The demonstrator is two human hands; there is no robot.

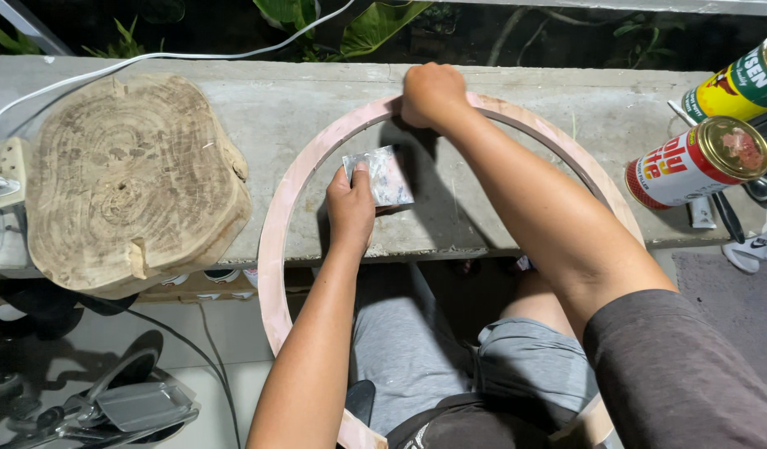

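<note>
The wooden ring (294,191), a big pale pink hoop, lies with its far arc on the concrete surface (267,104) and its near arc hanging out over the person's lap. The right hand (432,93) is clenched down on the far arc, pinning it to the surface. The left hand (350,208) sits inside the ring, fingers closed around a small flat scraper (382,176), grey and smeared, its edge just beside the ring's inner left curve. The pinkish coat looks fairly even along the left arc and the far right stretch, so I'd judge the spreading to be well along; the near part by the knees is mostly hidden, and I cannot tell how it stands there.

Left of the ring, a thick slab of tree trunk (132,179) sits on the surface, overhanging its near edge, close to the ring but apart from it. A white cable (159,56) runs behind it. To the right, two cans lie on their sides, a red and white one (691,164) and a yellow one (737,81), well apart from the right hand. On the floor at lower left lies a metal tool (109,411). Nothing stands between the scraper and the ring; the slab crowds the left side most.
</note>
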